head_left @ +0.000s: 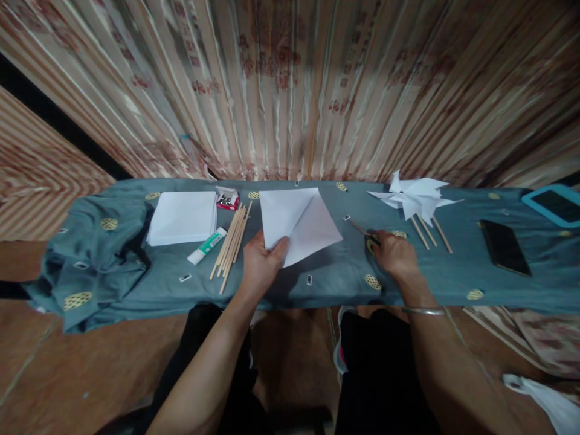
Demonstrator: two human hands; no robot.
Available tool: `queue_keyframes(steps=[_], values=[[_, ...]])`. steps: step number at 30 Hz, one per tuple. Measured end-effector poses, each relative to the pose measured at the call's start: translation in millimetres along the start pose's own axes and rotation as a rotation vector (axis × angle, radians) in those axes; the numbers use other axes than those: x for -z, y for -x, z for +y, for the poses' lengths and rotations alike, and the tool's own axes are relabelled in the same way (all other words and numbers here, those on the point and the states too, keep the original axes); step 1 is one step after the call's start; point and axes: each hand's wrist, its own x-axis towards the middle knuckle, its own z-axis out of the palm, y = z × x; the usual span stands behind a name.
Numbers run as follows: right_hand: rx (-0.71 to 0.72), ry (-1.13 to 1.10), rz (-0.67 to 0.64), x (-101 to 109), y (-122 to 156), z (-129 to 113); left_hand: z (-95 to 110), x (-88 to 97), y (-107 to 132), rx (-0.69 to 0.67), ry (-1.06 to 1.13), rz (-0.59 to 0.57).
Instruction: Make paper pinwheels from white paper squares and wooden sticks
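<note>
My left hand (261, 261) pinches the near corner of a folded white paper sheet (296, 223) and holds it slightly above the blue-grey cloth (335, 275). My right hand (395, 254) rests on the cloth to the right, fingers closed around the handles of a pair of scissors (362, 231) whose blades point left and away. Left of the paper lie a bundle of wooden sticks (232, 244), a glue stick (207, 246) and a stack of white paper (182, 217).
Finished white paper pinwheels (414, 198) on sticks lie at the right. A small red box (227, 198) sits at the back. A dark phone (504, 246) and a teal-framed tablet (553, 204) lie far right. A patterned curtain hangs behind.
</note>
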Motion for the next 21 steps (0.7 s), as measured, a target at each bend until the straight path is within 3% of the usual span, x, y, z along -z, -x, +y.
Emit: queue_keyframes(steps=[5, 8, 14, 16, 19, 21], values=[[0.012, 0.033, -0.056, 2.0, -0.9, 1.8, 1.1, -8.8, -3.6, 0.127, 0.218, -0.024], [-0.02, -0.073, -0.042, 4.7, -0.1, -1.0, 4.7, -11.3, -3.7, 0.197, 0.309, 0.017], [-0.216, -0.763, -0.019, 10.5, -0.3, -15.1, 13.2, -14.8, -3.7, 0.365, 0.598, -0.072], [-0.22, -1.048, -0.088, 12.7, 0.8, -26.1, 14.4, -16.3, -4.8, 0.381, 0.635, -0.066], [-0.25, -1.733, -0.248, 14.7, 4.5, -49.8, 13.6, -19.4, -8.1, 0.379, 0.666, -0.031], [-0.28, -1.951, -0.344, 14.6, 7.4, -67.2, 12.1, -21.9, -10.6, 0.378, 0.679, -0.01]])
